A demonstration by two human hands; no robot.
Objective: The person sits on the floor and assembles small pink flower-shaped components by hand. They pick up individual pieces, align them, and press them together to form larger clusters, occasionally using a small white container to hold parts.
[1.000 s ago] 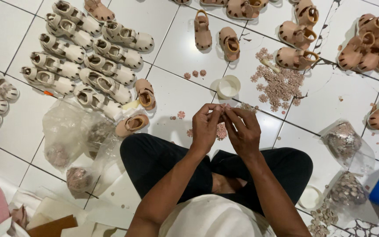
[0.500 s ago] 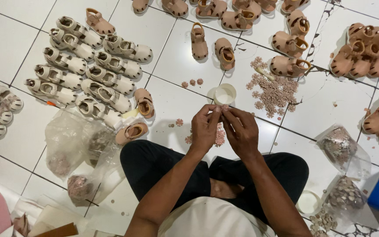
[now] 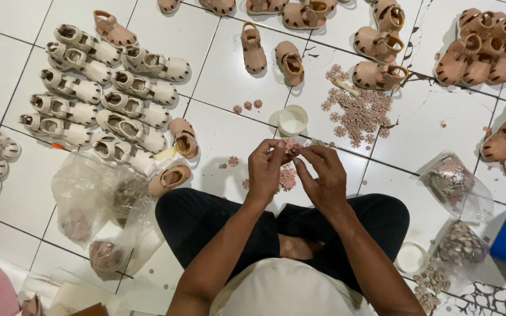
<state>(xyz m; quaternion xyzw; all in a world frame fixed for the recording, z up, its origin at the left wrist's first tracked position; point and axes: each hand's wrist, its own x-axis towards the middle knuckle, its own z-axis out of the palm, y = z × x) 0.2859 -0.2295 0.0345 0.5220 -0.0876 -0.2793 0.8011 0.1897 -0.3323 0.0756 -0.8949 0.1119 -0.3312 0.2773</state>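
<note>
Up close, both hands (image 3: 297, 172) pinch 1 small pink flower-shaped piece (image 3: 291, 146).

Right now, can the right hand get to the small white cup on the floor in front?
Probably yes. The white cup sits on bare tile just beyond the right hand, nothing between them. But its fingers pinch a pink flower piece together with the left hand.

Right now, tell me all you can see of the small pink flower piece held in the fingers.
The pink flower piece is small, flat and scalloped like a blossom, in dusty pink, perhaps leather-like. It is pinched between the fingertips of the left hand and right hand, held above the white tiled floor. Fingers hide part of it.
</note>
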